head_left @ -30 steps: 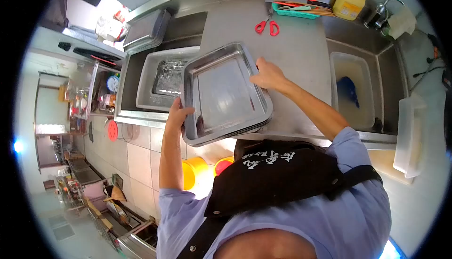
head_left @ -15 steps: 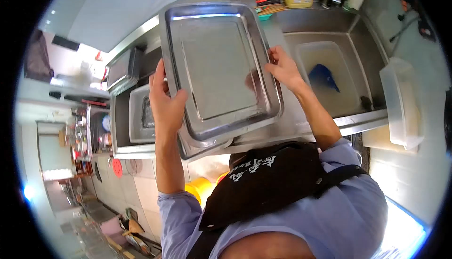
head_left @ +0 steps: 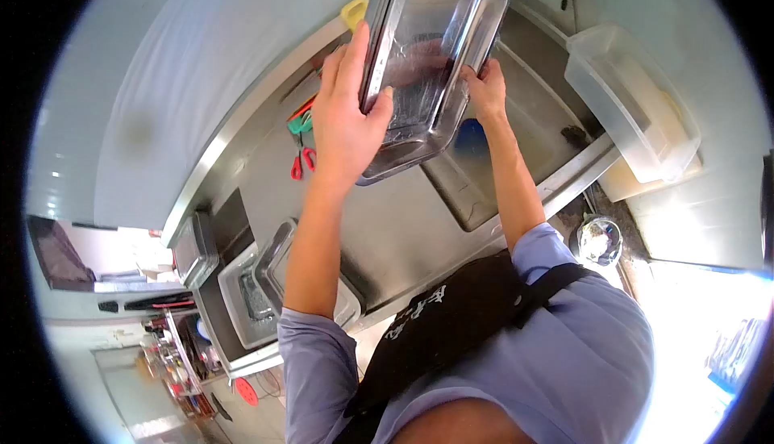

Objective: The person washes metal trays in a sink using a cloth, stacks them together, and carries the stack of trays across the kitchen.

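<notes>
A shiny rectangular metal tray [head_left: 413, 113] is raised above the steel counter, tilted steeply. My left hand [head_left: 347, 117] grips its left rim, fingers along the outside and thumb over the edge. On the opposite side my right hand [head_left: 486, 89] pinches the rim. Below and behind the tray, a blue cloth [head_left: 470, 139] lies in cloudy water in the right sink, partly covered by the tray. Another metal tray [head_left: 276, 242] sits near my left forearm, by a white plastic tub [head_left: 234, 287].
Red-handled scissors [head_left: 297, 166] lie on the counter [head_left: 387, 230] by the wall. A yellow jug [head_left: 353, 12] stands partly hidden behind my left hand. At the right is a clear plastic bin [head_left: 625, 113]. A lidded metal container [head_left: 195, 250] stands at the far left.
Both hands have carried the tray up and over toward the right sink, tipping it from nearly flat-on to steep. The view has turned, and another tray left of it now shows.
</notes>
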Motion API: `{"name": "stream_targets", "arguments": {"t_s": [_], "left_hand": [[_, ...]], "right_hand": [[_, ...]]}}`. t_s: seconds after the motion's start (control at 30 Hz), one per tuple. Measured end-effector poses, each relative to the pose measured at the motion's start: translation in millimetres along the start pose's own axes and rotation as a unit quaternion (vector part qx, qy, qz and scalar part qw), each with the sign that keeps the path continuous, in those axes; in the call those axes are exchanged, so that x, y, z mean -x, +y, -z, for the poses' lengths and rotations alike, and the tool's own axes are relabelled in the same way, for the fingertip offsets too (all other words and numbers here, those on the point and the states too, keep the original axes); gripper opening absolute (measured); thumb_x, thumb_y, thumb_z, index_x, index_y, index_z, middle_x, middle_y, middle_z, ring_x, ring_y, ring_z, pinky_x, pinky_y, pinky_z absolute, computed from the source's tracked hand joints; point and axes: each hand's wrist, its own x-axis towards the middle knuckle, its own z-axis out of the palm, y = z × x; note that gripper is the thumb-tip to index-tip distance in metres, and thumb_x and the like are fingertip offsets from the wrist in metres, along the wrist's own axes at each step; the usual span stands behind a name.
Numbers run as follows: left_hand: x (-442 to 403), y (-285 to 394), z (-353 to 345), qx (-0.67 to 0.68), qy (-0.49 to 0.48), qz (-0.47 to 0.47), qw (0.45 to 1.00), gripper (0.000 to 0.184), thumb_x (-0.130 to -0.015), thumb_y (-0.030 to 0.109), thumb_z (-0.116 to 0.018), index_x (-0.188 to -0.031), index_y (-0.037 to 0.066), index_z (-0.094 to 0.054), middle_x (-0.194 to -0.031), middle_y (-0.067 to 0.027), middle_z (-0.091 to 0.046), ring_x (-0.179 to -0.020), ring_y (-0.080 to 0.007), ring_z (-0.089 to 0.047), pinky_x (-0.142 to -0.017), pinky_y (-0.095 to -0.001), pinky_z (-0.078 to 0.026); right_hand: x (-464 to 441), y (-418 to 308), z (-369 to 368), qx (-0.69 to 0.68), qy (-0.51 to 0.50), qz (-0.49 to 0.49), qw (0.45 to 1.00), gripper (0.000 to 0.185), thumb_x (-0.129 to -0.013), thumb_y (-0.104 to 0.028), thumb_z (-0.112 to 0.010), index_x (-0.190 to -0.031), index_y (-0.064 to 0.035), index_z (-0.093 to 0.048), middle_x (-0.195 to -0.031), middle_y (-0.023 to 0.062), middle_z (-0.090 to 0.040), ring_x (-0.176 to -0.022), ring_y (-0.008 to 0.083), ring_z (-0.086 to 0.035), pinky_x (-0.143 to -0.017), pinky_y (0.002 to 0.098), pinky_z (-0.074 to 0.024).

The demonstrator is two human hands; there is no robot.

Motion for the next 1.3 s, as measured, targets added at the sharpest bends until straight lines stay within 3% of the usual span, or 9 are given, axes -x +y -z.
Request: {"name": "stream_targets", "arguments": {"t_s": [0.1,0.27,0.5,0.57,0.77,0.83,0.97,1.1,1.3], "left_hand": [[-3,3,-32,-0.007,-0.003,-0.068,0.998,0.068,-0.070,-0.007,-0.064,-0.134,0.007,-0.046,-0.115,-0.0118,-0.054,-0.095,-0.0200,-0.056,-0.078,-0.0262,-0.047],[5,20,-65,-0.003,0.003,-0.121,0.993,0.062,-0.068,-0.002,-0.068,-0.127,0.006,-0.053,-0.117,-0.0157,-0.056,-0.102,-0.0301,-0.057,-0.086,-0.0359,-0.047],[19,23,-86,-0.020,0.004,-0.203,0.979,0.054,-0.066,-0.007,-0.069,-0.117,0.009,-0.063,-0.119,-0.0111,-0.056,-0.088,-0.0175,-0.062,-0.063,-0.0241,-0.051],[19,34,-87,-0.024,0.024,-0.158,0.987,0.052,-0.067,-0.005,-0.070,-0.112,0.021,-0.067,-0.107,-0.0049,-0.060,-0.070,-0.0136,-0.059,-0.056,-0.0226,-0.050],[17,46,-79,-0.088,-0.003,-0.163,0.983,0.055,-0.062,-0.002,-0.073,-0.110,0.025,-0.069,-0.109,-0.0035,-0.059,-0.063,-0.0109,-0.052,-0.051,-0.0210,-0.044],[17,45,-79,-0.111,-0.007,-0.181,0.977,0.059,-0.058,-0.002,-0.074,-0.110,0.023,-0.069,-0.117,-0.0045,-0.058,-0.063,-0.0099,-0.050,-0.050,-0.0215,-0.041],[16,56,-72,-0.118,-0.059,-0.144,0.981,0.064,-0.057,0.001,-0.075,-0.116,0.024,-0.065,-0.118,-0.0040,-0.057,-0.075,-0.0149,-0.054,-0.061,-0.0260,-0.046],[14,58,-67,-0.174,-0.064,-0.129,0.974,0.071,-0.057,0.008,-0.077,-0.123,0.025,-0.059,-0.121,-0.0054,-0.055,-0.087,-0.0210,-0.055,-0.076,-0.0316,-0.047],[10,39,-69,-0.029,-0.114,-0.031,0.993,0.072,-0.058,0.013,-0.079,-0.126,0.024,-0.057,-0.127,-0.0084,-0.053,-0.103,-0.0268,-0.056,-0.089,-0.0373,-0.043]], "right_hand": [[-24,20,21,-0.067,0.021,0.001,0.998,0.025,-0.082,-0.005,-0.064,-0.103,0.0004,-0.052,-0.083,0.0028,-0.059,-0.075,0.0112,-0.055,-0.068,0.0265,-0.0454],[-29,23,41,-0.291,0.037,-0.028,0.955,0.025,-0.081,-0.007,-0.066,-0.101,-0.0010,-0.053,-0.086,0.0037,-0.059,-0.077,0.0116,-0.054,-0.072,0.0273,-0.0442],[-34,28,41,-0.386,0.091,-0.129,0.909,0.032,-0.083,-0.021,-0.070,-0.100,-0.0007,-0.052,-0.089,0.0040,-0.057,-0.078,0.0132,-0.052,-0.071,0.0294,-0.0439],[-32,32,41,-0.406,0.090,-0.173,0.893,0.034,-0.084,-0.022,-0.069,-0.104,-0.0007,-0.051,-0.095,0.0059,-0.058,-0.087,0.0158,-0.053,-0.077,0.0319,-0.0441],[-13,26,35,-0.542,0.060,-0.127,0.829,0.027,-0.090,-0.016,-0.059,-0.110,-0.0028,-0.048,-0.105,0.0066,-0.058,-0.095,0.0170,-0.056,-0.082,0.0317,-0.0460],[-7,35,32,-0.562,0.045,-0.105,0.819,0.021,-0.090,-0.011,-0.055,-0.110,-0.0048,-0.049,-0.102,0.0045,-0.058,-0.089,0.0151,-0.057,-0.074,0.0285,-0.0474],[-3,67,27,-0.503,0.006,-0.050,0.863,0.019,-0.090,-0.009,-0.053,-0.109,-0.0078,-0.051,-0.095,0.0011,-0.060,-0.078,0.0111,-0.058,-0.058,0.0233,-0.0459],[3,57,34,-0.522,0.000,-0.068,0.850,0.018,-0.091,-0.012,-0.053,-0.109,-0.0095,-0.052,-0.092,-0.0005,-0.060,-0.075,0.0087,-0.057,-0.052,0.0222,-0.0425],[8,39,48,-0.450,0.051,-0.128,0.882,0.029,-0.089,-0.026,-0.061,-0.109,-0.0092,-0.046,-0.094,0.0004,-0.055,-0.077,0.0086,-0.053,-0.050,0.0232,-0.0399]]}}
